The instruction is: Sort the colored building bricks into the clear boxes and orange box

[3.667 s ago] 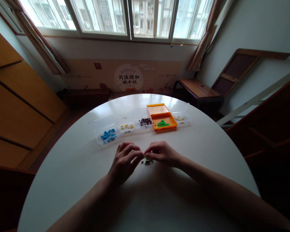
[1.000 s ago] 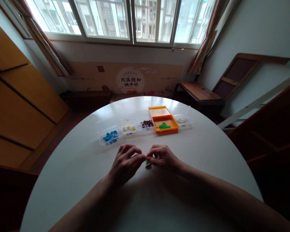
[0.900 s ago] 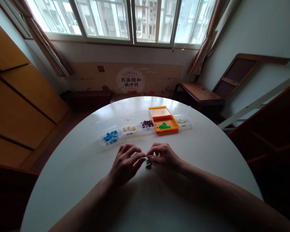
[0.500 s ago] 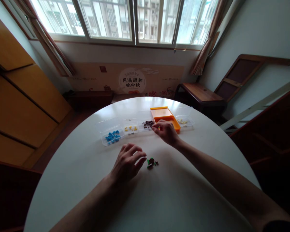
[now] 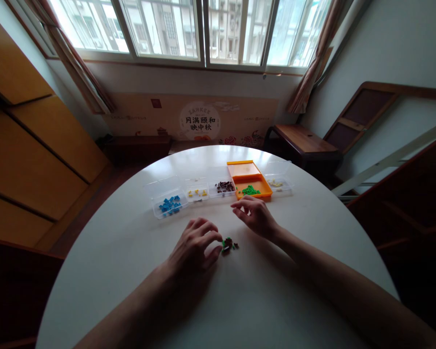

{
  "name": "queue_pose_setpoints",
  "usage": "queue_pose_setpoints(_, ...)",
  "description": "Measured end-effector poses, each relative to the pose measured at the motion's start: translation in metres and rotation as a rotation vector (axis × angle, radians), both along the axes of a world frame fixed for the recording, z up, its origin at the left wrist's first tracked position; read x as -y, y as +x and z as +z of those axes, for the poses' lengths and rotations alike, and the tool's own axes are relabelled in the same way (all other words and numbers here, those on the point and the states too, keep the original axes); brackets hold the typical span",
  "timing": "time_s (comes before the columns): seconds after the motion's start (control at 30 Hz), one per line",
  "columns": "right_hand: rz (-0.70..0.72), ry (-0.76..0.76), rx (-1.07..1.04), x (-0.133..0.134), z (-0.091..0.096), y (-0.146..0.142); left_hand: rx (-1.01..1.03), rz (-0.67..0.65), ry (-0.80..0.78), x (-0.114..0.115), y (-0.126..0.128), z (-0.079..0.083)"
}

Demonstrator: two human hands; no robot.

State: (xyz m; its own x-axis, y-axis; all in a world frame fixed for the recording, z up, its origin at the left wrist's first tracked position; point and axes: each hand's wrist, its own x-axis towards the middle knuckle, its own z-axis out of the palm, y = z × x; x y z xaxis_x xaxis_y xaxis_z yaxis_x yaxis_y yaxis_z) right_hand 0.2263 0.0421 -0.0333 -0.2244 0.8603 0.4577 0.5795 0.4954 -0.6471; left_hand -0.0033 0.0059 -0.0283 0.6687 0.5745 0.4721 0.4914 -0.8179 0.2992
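A small pile of brown and green building bricks [image 5: 227,245] lies on the white round table [image 5: 138,291]. My left hand [image 5: 198,245] is beside the pile's left edge, its fingers curved, with a gap between thumb and forefinger. Over the table, just in front of the orange box, my right hand [image 5: 256,216] has thumb and forefinger drawn together at the tips. Whatever they hold, if anything, is too small to make out. Behind it, the orange box [image 5: 265,186] contains loose green bricks [image 5: 250,190]. Dark brown bricks [image 5: 225,186] lie in the clear box [image 5: 211,193] to its left.
Further left stand a clear box with yellow pieces [image 5: 196,193] and another with blue bricks [image 5: 170,205]. Pale yellow pieces [image 5: 275,183] sit in a clear box right of the orange one. The lids stand raised at the back.
My right hand has drawn back toward me from the brown and orange boxes, uncovering the green bricks. My left hand has shifted slightly closer to the pile.
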Motion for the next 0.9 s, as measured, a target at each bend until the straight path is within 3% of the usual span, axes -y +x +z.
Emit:
queue_pose_setpoints(0.13, 0.078, -0.008, 0.030, 0.016, -0.005, 0.003, -0.072, -0.017, -0.050, 0.002, 0.006, 0.000)
queue_pose_setpoints(0.53, 0.092, -0.036, 0.003, 0.024, -0.007, -0.001, -0.119, 0.004, -0.014, -0.003, 0.009, -0.002)
queue_pose_setpoints(0.77, 0.323, -0.169, -0.026, 0.028, -0.005, -0.011, 0.014, 0.102, 0.163, -0.005, 0.008, 0.001)
queue_pose_setpoints(0.9, 0.346, -0.160, -0.049, 0.030, -0.004, -0.015, 0.050, 0.104, 0.213, -0.005, 0.009, 0.004)
